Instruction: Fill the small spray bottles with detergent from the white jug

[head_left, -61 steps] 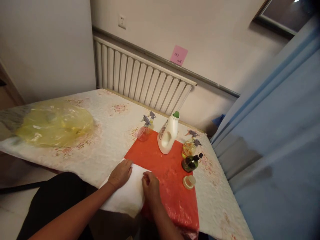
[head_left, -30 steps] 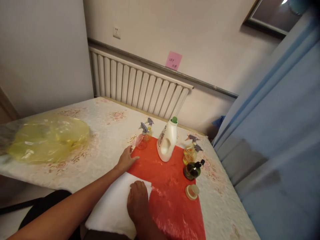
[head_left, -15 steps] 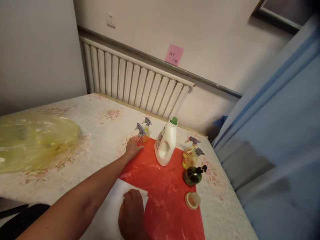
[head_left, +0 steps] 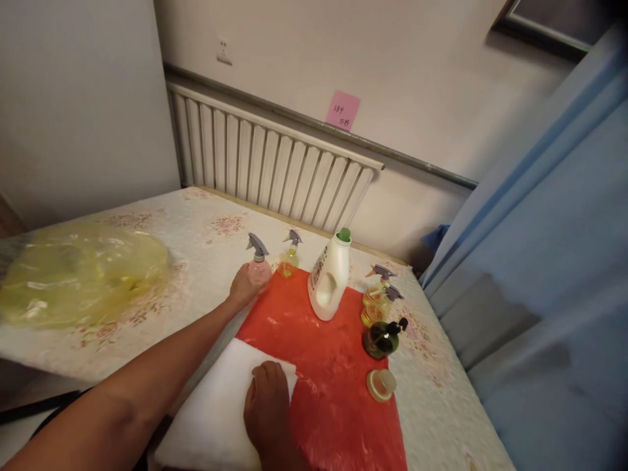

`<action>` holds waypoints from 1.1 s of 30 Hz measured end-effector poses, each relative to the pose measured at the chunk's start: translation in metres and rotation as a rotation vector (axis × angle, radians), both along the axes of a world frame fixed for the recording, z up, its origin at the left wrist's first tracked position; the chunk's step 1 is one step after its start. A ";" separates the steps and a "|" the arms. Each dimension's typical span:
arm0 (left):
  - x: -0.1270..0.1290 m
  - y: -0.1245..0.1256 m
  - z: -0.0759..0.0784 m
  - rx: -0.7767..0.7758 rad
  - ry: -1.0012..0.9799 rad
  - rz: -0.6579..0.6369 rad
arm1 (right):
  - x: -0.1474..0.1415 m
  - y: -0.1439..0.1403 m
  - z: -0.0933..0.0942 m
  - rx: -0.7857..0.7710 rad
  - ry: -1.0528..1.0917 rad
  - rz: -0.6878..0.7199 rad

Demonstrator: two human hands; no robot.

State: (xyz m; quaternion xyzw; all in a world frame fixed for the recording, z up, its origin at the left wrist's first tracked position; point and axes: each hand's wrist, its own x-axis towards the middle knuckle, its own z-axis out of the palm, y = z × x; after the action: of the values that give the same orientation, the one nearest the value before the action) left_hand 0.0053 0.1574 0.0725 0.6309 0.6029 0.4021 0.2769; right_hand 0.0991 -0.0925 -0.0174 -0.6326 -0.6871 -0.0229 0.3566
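Observation:
My left hand [head_left: 242,288], at the far left corner of the red sheet [head_left: 338,366], is closed around a spray bottle [head_left: 259,271] with pink liquid and a grey trigger head. Close to its right stands a second spray bottle [head_left: 288,261] with yellow liquid. My right hand [head_left: 267,402] is curled closed on a white sheet of cloth or paper [head_left: 210,405], over the near left part of the red sheet. Its fingertips are partly hidden. A white jug [head_left: 330,281] with a green spout stands upright at the back of the red sheet.
Along the red sheet's right side stand yellow spray bottles [head_left: 373,311], a dark green pump bottle [head_left: 380,341] and a pale cap [head_left: 380,384]. A yellow plastic bag [head_left: 88,275] lies on the left of the flowered tablecloth [head_left: 441,392]. Behind are a radiator [head_left: 275,157] and blue curtain [head_left: 540,248].
My left hand has moved the pink spray bottle leftward, away from the yellow one. My right hand stays on the white sheet. The view has shifted slightly.

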 end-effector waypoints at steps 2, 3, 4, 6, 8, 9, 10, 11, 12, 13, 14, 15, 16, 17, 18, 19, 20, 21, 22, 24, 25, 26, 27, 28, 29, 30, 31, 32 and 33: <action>-0.015 -0.006 0.003 0.016 0.009 0.042 | 0.000 -0.001 0.002 0.005 -0.003 0.002; -0.021 -0.009 0.004 0.021 0.014 0.061 | -0.001 -0.001 0.003 0.013 -0.002 0.003; -0.027 -0.013 0.005 0.022 0.016 0.076 | -0.001 -0.001 0.003 0.022 -0.001 0.001; -0.037 -0.021 0.006 0.020 0.017 0.088 | -0.001 -0.002 0.004 0.029 0.000 0.000; -0.041 -0.031 0.005 0.020 0.014 0.075 | -0.001 -0.002 0.004 0.027 -0.001 -0.003; -0.042 -0.037 0.004 0.023 0.011 0.064 | -0.001 -0.002 0.004 0.028 -0.001 -0.002; -0.041 -0.042 0.003 0.028 0.009 0.050 | -0.001 -0.002 0.004 0.030 0.000 -0.001; -0.040 -0.047 0.000 0.033 0.007 0.035 | -0.001 -0.002 0.004 0.033 0.000 0.000; -0.037 -0.053 -0.002 0.036 0.005 0.021 | -0.001 -0.002 0.005 0.037 0.001 0.002; -0.035 -0.057 -0.005 0.038 0.004 0.006 | -0.001 -0.002 0.005 0.041 0.001 0.004; -0.031 -0.062 -0.008 0.038 0.002 -0.009 | -0.001 -0.002 0.005 0.044 0.001 0.005; -0.028 -0.067 -0.011 0.037 -0.001 -0.025 | -0.001 -0.002 0.006 0.049 0.001 0.005; -0.024 -0.071 -0.013 0.036 -0.004 -0.042 | -0.001 -0.001 0.006 0.052 -0.002 0.006; -0.021 -0.076 -0.016 0.034 -0.006 -0.059 | -0.001 -0.001 0.005 0.054 -0.006 0.004; -0.018 -0.080 -0.019 0.031 -0.010 -0.081 | -0.001 -0.001 0.005 0.055 -0.010 0.001; -0.015 -0.084 -0.021 0.030 -0.018 -0.105 | -0.001 -0.001 0.005 0.052 -0.015 -0.001; -0.012 -0.088 -0.023 0.030 -0.029 -0.132 | -0.001 -0.001 0.004 0.049 -0.021 -0.002; -0.010 -0.092 -0.025 0.031 -0.041 -0.158 | -0.001 -0.001 0.004 0.047 -0.026 -0.003; -0.008 -0.096 -0.027 0.033 -0.054 -0.183 | -0.001 -0.001 0.003 0.046 -0.028 -0.001; -0.005 -0.103 -0.029 0.038 -0.078 -0.226 | -0.001 -0.001 0.003 0.048 -0.028 0.004; -0.004 -0.107 -0.030 0.040 -0.083 -0.241 | -0.001 -0.001 0.003 0.050 -0.025 0.005; -0.002 -0.110 -0.030 0.042 -0.084 -0.253 | 0.000 -0.001 0.004 0.050 -0.021 0.006; -0.001 -0.113 -0.031 0.044 -0.083 -0.259 | 0.000 -0.001 0.004 0.048 -0.018 0.007; -0.001 -0.115 -0.032 0.047 -0.079 -0.262 | 0.000 -0.001 0.005 0.044 -0.017 0.008; 0.000 -0.118 -0.033 0.049 -0.073 -0.259 | 0.000 -0.001 0.005 0.040 -0.018 0.008; 0.001 -0.120 -0.034 0.049 -0.068 -0.255 | 0.000 -0.001 0.006 0.038 -0.020 0.009; 0.001 -0.121 -0.036 0.045 -0.064 -0.252 | 0.000 -0.001 0.006 0.037 -0.023 0.010; 0.002 -0.122 -0.039 0.040 -0.060 -0.249 | 0.000 -0.001 0.005 0.038 -0.024 0.009; 0.002 -0.123 -0.042 0.034 -0.056 -0.246 | 0.000 -0.001 0.005 0.039 -0.024 0.006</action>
State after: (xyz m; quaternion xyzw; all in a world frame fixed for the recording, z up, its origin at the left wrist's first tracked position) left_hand 0.0076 0.0346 0.0304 0.6933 0.5062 0.3926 0.3302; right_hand 0.0990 -0.0938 -0.0126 -0.6232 -0.6928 -0.0427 0.3604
